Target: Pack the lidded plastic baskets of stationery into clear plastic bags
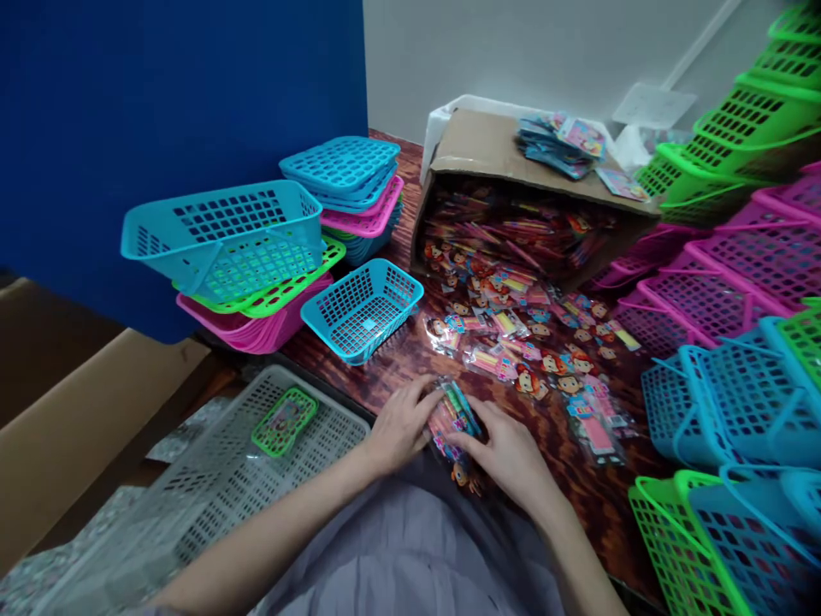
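Note:
Between my two hands, at the near edge of the table, is a small bundle of clear packets (457, 409) with colourful sticks and a cartoon figure inside. My left hand (403, 425) grips the bundle from the left, fingers bent over its edge. On the other side my right hand (504, 447) holds it, thumb across the front. Just beyond lies a spread of similar cartoon packets (493, 359), spilling from a cardboard box (487, 145) tipped on its side. A small blue basket (363, 312) sits on the table ahead of my left hand.
Stacked blue, pink and green baskets (256, 334) stand at the left, with flat blue lattice pieces (339, 162) behind. A grey crate (256, 505) below left holds a small green basket-like piece (286, 421). Tall basket stacks (737, 376) line the right side.

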`<state>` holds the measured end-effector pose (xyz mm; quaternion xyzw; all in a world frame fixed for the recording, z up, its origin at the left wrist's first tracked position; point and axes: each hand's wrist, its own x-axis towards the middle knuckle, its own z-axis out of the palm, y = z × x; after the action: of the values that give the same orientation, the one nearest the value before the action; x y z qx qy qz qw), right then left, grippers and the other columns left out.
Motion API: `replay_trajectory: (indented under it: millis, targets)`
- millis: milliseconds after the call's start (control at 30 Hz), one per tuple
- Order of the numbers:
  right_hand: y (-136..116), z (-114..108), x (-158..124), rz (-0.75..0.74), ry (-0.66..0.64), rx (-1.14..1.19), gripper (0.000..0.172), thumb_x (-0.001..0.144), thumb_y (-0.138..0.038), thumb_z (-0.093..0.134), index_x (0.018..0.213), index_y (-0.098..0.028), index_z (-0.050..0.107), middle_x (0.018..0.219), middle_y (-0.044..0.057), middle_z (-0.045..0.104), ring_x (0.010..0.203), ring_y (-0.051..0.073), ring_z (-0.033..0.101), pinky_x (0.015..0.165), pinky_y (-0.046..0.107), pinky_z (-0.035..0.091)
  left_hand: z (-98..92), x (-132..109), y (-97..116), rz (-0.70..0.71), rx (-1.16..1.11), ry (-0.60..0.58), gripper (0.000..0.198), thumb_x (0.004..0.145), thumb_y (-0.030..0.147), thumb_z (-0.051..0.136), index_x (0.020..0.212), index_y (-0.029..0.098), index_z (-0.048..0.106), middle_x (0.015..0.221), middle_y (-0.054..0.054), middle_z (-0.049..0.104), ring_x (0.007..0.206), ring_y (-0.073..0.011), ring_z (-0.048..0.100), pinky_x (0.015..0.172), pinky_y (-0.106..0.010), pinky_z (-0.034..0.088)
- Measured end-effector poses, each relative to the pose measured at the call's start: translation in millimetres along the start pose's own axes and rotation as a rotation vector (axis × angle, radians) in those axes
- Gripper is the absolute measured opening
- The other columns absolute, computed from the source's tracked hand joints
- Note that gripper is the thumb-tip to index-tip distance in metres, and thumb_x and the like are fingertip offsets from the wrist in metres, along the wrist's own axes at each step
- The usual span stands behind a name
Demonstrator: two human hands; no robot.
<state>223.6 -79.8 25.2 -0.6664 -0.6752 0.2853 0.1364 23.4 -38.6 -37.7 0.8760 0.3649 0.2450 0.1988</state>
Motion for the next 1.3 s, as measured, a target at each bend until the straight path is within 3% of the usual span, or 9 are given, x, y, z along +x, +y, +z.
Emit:
replay_trajectory:
  millis: [233, 333, 533, 967, 1033, 1167, 1233, 1300]
  targets:
    - [8, -2, 5, 0.056, -0.010, 0.080, 0.040, 0.087, -0.040, 0.057, 0.123, -0.022, 0.062, 0.118, 0.009, 0.068, 0.106, 0.027, 0.065, 0.094, 0.039, 0.047, 2.9, 1, 3, -0.085, -0.091, 0.078, 0.081, 0.074, 0.006, 0.053, 0.148, 0.019, 0.024, 0.147, -0.017, 0.035, 0.136, -0.0282, 0.039, 0.108, -0.046, 0.042]
    - [13, -1, 5, 0.077, -0.002, 0.147, 0.048, 0.086, -0.044, 0.058, 0.127, -0.019, 0.060, 0.124, 0.010, 0.067, 0.113, 0.028, 0.062, 0.098, 0.040, 0.045, 6.2, -1, 2, -0.111, -0.091, 0.114, 0.073, 0.074, 0.007, 0.054, 0.142, 0.018, 0.031, 0.145, -0.016, 0.039, 0.135, -0.0288, 0.041, 0.108, -0.046, 0.043]
    - [28, 6, 6, 0.092, -0.016, 0.271, 0.053, 0.084, -0.046, 0.060, 0.130, -0.021, 0.059, 0.125, 0.008, 0.067, 0.113, 0.028, 0.063, 0.100, 0.041, 0.047, 2.3, 1, 6, -0.093, -0.050, 0.070, 0.052, 0.083, 0.016, 0.055, 0.134, 0.017, 0.042, 0.135, -0.015, 0.049, 0.126, -0.0272, 0.049, 0.105, -0.042, 0.045]
    - [37, 8, 4, 0.089, 0.045, 0.260, 0.055, 0.084, -0.048, 0.056, 0.129, -0.016, 0.060, 0.122, 0.013, 0.068, 0.112, 0.029, 0.064, 0.101, 0.043, 0.045, 8.4, 0, 1, -0.086, -0.090, 0.092, 0.073, 0.080, 0.015, 0.055, 0.146, 0.014, 0.024, 0.132, -0.017, 0.055, 0.123, -0.0301, 0.053, 0.102, -0.048, 0.046]
    - [35, 7, 4, 0.083, 0.063, 0.252, 0.060, 0.086, -0.047, 0.054, 0.139, -0.017, 0.052, 0.132, 0.013, 0.063, 0.119, 0.029, 0.060, 0.105, 0.044, 0.043, 6.4, 3, 1, -0.098, -0.146, 0.106, 0.075, 0.081, 0.013, 0.055, 0.147, 0.015, 0.020, 0.137, -0.018, 0.051, 0.127, -0.0283, 0.051, 0.104, -0.046, 0.046]
    - [29, 2, 1, 0.002, 0.143, 0.218, 0.070, 0.092, -0.040, 0.047, 0.156, -0.027, 0.020, 0.156, 0.006, 0.037, 0.141, 0.023, 0.039, 0.115, 0.042, 0.032, 4.2, 9, 1, -0.089, -0.179, 0.104, 0.068, 0.082, 0.010, 0.054, 0.143, 0.014, 0.024, 0.136, -0.018, 0.051, 0.126, -0.0268, 0.053, 0.102, -0.044, 0.048]
    - [27, 1, -1, -0.054, 0.156, 0.176, 0.065, 0.094, -0.034, 0.041, 0.155, -0.032, 0.021, 0.158, 0.003, 0.034, 0.143, 0.020, 0.035, 0.116, 0.040, 0.031, 4.2, 11, 0, -0.077, -0.178, 0.079, 0.058, 0.082, 0.007, 0.052, 0.135, 0.014, 0.032, 0.128, -0.016, 0.055, 0.120, -0.0259, 0.057, 0.098, -0.041, 0.050]
    - [27, 0, -3, -0.086, 0.154, 0.126, 0.056, 0.094, -0.028, 0.037, 0.150, -0.033, 0.037, 0.157, 0.002, 0.033, 0.143, 0.020, 0.036, 0.116, 0.039, 0.033, 4.2, 13, 0, -0.061, -0.183, 0.052, 0.046, 0.083, 0.008, 0.050, 0.127, 0.015, 0.038, 0.121, -0.014, 0.058, 0.112, -0.0241, 0.061, 0.093, -0.038, 0.052]
